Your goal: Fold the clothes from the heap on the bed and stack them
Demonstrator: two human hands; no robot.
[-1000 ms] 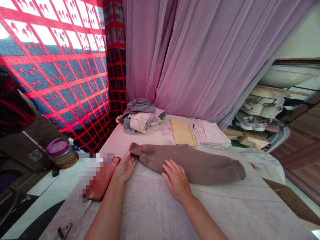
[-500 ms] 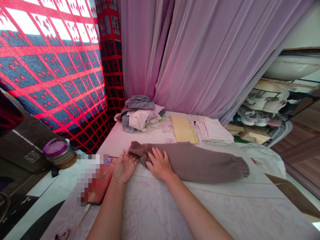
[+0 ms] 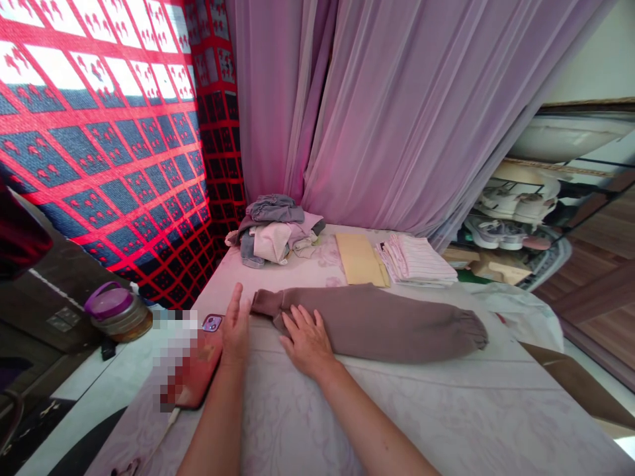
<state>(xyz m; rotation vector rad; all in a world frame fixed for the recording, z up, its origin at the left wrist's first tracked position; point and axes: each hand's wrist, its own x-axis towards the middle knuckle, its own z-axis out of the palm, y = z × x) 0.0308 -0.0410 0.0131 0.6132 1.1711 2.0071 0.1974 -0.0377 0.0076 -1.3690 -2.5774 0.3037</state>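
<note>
Left hand (image 3: 235,324) has lifted off the cloth and now stands on its edge, fingers pressed together and pointing away up the bed, just beside the narrow end of the mauve-brown fleece trousers (image 3: 381,324), folded lengthwise into one long roll-like shape! Right hand (image 3: 307,340) has slid back toward the near edge of the fabric, palm down, fingers spread and flat on the fleece close to that narrow end, with no pinch anywhere. Neither hand is gripping a thing at this moment.

The folded trousers lie across the bed, parallel to its far edge, with a gathered elastic cuff (image 3: 471,330) at the right-hand end and a tapered end pointing left toward the hands. Under it all runs a pale pink floral bedsheet (image 3: 426,403).

Just left of the left hand sits a red-cased smartphone (image 3: 196,370), partly pixelated, its camera lens showing at the top corner. Up at the far edge: a loose pile of grey, cream and lilac clothes (image 3: 275,235), then a flat pale-yellow folder (image 3: 360,259), then a neat stack of pink-striped white cloth (image 3: 417,261). Behind them hangs a sheer lilac curtain (image 3: 397,112), and to the left a red-and-navy patterned drape (image 3: 99,145). Off the bed's left side stands a glass jar with a purple lid and handle (image 3: 118,311), and to the right, sneakers (image 3: 510,218) sit on a rack.
</note>
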